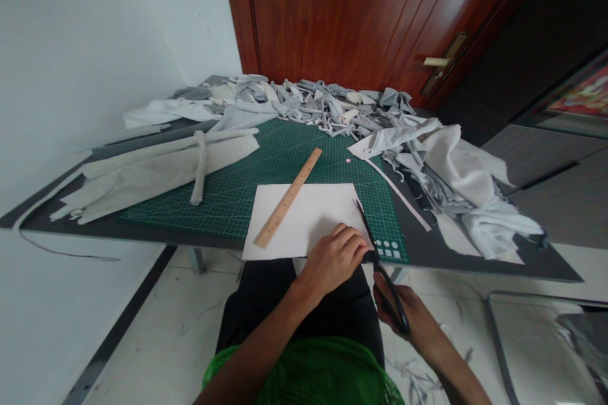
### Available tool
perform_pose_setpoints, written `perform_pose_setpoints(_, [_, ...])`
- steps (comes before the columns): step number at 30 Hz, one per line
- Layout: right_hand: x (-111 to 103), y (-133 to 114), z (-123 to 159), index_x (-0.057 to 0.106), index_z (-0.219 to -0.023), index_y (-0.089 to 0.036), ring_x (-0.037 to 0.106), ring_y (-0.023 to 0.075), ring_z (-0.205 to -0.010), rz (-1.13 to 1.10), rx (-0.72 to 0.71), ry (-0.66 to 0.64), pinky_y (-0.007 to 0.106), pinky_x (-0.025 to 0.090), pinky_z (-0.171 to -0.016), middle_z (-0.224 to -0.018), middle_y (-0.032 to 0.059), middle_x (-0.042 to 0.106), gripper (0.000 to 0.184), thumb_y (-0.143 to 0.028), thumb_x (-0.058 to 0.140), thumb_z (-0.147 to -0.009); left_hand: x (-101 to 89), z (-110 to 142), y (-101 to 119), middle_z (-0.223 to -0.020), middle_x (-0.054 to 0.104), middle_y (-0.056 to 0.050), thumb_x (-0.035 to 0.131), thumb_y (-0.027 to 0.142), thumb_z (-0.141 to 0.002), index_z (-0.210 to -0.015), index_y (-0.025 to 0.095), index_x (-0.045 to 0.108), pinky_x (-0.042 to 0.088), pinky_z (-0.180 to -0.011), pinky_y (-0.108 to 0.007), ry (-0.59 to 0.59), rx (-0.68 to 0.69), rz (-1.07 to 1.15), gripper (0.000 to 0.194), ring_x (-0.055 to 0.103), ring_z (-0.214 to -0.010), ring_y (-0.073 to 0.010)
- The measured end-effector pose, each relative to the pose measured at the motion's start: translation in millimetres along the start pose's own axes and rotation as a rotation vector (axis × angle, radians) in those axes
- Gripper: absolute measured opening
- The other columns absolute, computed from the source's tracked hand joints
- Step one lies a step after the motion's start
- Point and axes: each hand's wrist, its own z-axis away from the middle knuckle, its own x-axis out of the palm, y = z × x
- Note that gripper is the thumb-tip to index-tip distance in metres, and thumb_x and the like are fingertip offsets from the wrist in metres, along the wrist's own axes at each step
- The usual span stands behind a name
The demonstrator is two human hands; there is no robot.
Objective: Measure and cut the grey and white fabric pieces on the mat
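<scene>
A flat white sheet (327,209), cloth or paper, lies over the near edge of the green cutting mat (223,202). My left hand (335,259) rests at its near right corner, fingers curled and pinched on the sheet's edge. In my right hand (413,313) are black-handled scissors (393,297), the fingers wrapped round the handles. The blades point away from me along the sheet's right edge; whether they are parted is hard to see. Across the left part of the sheet a wooden ruler (288,197) lies slantwise.
Long pale fabric strips (161,171) lie on the left, one tied roll (200,168) across them. A heap of scraps (327,107) lines the back of the dark table (532,262). More crumpled cloth (460,164) is piled on the right. Beyond stands a wooden door (332,12).
</scene>
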Motion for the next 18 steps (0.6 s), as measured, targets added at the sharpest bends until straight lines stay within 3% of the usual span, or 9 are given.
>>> perform_pose_setpoints(9, [-1.2, 3.5, -2.8, 0.053, -0.057, -0.024, 0.044, 0.016, -0.052, -0.012, -0.1, -0.003, 0.032, 0.045, -0.06, -0.053, 0.0017, 0.049, 0.063, -0.08, 0.053, -0.086, 0.9, 0.0, -0.7, -0.095, 0.071, -0.003, 0.059, 0.022, -0.104, -0.094, 0.019, 0.064, 0.057, -0.082, -0.031, -0.019, -0.001, -0.027, 0.012, 0.065, -0.098, -0.0178])
perform_pose_setpoints(14, [-0.3, 0.5, -1.3, 0.051, -0.055, -0.024, 0.043, 0.0158, -0.05, -0.028, -0.02, 0.01, 0.031, 0.041, -0.056, -0.049, 0.0012, 0.048, 0.069, -0.084, 0.043, -0.088, 1.0, 0.4, -0.5, -0.096, 0.072, -0.003, 0.058, 0.022, -0.105, -0.094, 0.018, 0.064, 0.055, -0.083, -0.031, 0.002, 0.001, 0.004, 0.013, 0.065, -0.097, -0.0187])
perform_pose_setpoints(18, [-0.4, 0.9, -1.0, 0.051, -0.056, -0.024, 0.043, 0.0154, -0.05, -0.012, -0.053, 0.015, 0.032, 0.042, -0.057, -0.05, 0.001, 0.05, 0.071, -0.085, 0.04, -0.089, 1.0, 0.4, -0.6, -0.095, 0.071, -0.002, 0.059, 0.021, -0.104, -0.093, 0.018, 0.063, 0.055, -0.082, -0.031, 0.014, 0.008, 0.019, 0.013, 0.065, -0.095, -0.0188])
